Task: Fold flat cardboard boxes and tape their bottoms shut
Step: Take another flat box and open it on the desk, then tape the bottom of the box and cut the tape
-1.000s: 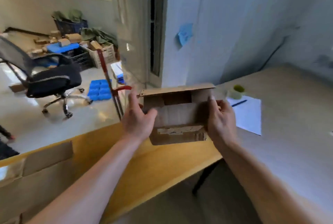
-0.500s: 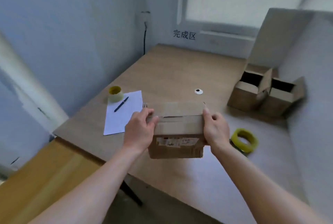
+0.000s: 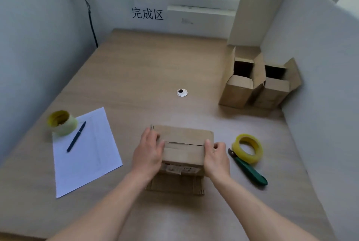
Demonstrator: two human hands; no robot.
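Box: cardboard box [image 3: 182,143] near the front middle of the table [image 3: 136,70], two top flaps folded flat, meeting at a dark seam.
Left hand: left hand [image 3: 148,154] clasping the box's left end, fingers curled over the top edge, thumb lying on the flap by the seam.
Right hand: right hand [image 3: 215,158] gripping the right end, thumb at the seam, fingers curled down the far side.
Right margin: yellow tape roll [image 3: 247,148] and green-handled cutter [image 3: 249,171] just beside the right hand; white partition [image 3: 320,85] closing that side.
Left margin: paper sheet [image 3: 85,149] with a pen [image 3: 76,139] across it, second tape roll [image 3: 61,122] at its corner; wall beyond.
Open room: bare tabletop between box and back wall, broken only by a cable grommet [image 3: 182,92].
Far right: two open boxes [image 3: 258,83] against the partition, touching.
Hidden: box's lower front partly covered by wrists; label there too blurred to read; right fingertips out of sight.
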